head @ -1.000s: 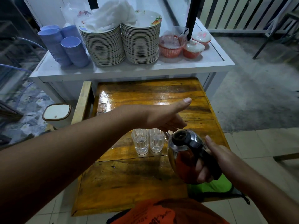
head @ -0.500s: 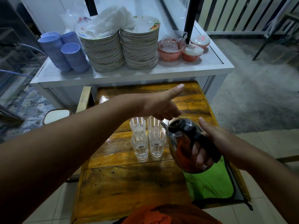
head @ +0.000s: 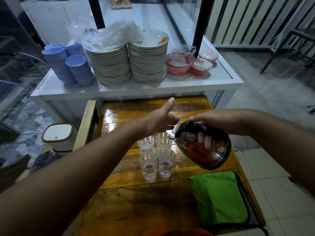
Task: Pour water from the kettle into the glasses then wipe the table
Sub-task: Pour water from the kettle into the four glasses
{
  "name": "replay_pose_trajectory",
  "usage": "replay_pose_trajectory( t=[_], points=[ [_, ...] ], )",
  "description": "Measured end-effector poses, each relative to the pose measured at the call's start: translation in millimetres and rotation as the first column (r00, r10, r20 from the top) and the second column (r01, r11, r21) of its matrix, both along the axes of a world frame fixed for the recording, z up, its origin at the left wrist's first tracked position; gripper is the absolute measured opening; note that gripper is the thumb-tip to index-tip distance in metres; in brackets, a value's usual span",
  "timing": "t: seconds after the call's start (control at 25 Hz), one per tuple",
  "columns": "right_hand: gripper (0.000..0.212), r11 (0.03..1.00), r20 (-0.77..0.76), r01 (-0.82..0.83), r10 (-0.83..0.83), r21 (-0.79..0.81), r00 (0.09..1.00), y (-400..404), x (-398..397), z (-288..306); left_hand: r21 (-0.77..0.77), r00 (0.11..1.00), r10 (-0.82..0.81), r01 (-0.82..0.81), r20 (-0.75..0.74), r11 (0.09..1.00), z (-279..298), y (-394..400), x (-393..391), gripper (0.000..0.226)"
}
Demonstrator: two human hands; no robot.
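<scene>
Several clear ribbed glasses (head: pixel 156 157) stand in a tight cluster mid-table, each with a little water at the bottom. My right hand (head: pixel 221 121) grips the black handle of a steel kettle (head: pixel 209 157). The kettle is lifted and tipped left, its spout just above the far right glass (head: pixel 163 142). My left hand (head: pixel 158 120) reaches over the glasses with its thumb stuck up and its fingers curled against the kettle's lid. A folded green cloth (head: pixel 218 198) lies on the wooden table (head: pixel 136 210) at the near right.
A white counter (head: pixel 187 82) butts against the table's far end, carrying two tall plate stacks (head: pixel 146 62), blue bowls (head: pixel 71 65) and red baskets (head: pixel 179 65). A white lidded bin (head: pixel 58 135) and a wooden rail (head: pixel 85 125) sit left of the table. The far tabletop looks wet.
The kettle has risen and tipped further left, its spout now over the far right glass. My left hand has stayed by the lid. The camera has tilted up a little.
</scene>
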State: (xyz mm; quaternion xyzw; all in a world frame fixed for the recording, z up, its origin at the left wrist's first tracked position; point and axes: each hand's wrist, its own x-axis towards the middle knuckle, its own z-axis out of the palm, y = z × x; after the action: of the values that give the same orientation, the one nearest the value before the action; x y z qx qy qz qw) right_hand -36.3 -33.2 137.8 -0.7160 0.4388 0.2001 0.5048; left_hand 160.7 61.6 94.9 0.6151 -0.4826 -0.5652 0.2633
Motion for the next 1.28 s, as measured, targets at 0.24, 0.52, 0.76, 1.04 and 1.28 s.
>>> replay_pose_trajectory(
  t=[0.24,0.52,0.76,1.04,1.28],
  points=[
    [0.064,0.999,-0.160,-0.036,0.041,0.035,0.986,-19,30,7,-0.030,0.994,0.101,-0.102,-0.042,0.994,-11,6,3,0.096],
    [0.064,0.994,-0.296,-0.108,0.112,0.031,0.949,-29,53,15,-0.031,0.980,0.183,-0.186,-0.084,0.982,-17,10,-1,0.096],
    [0.062,0.976,-0.357,-0.212,0.213,0.042,0.910,-28,65,21,-0.014,0.965,0.240,-0.243,-0.105,0.970,-15,16,-3,0.093],
    [0.057,0.971,-0.405,-0.205,0.237,0.121,0.883,-28,83,20,-0.005,0.943,0.302,-0.305,-0.140,0.952,-15,21,4,0.092],
    [0.059,0.979,-0.421,-0.201,0.199,0.042,0.885,-32,89,21,-0.003,0.927,0.329,-0.335,-0.178,0.942,-17,23,9,0.096]
  ],
)
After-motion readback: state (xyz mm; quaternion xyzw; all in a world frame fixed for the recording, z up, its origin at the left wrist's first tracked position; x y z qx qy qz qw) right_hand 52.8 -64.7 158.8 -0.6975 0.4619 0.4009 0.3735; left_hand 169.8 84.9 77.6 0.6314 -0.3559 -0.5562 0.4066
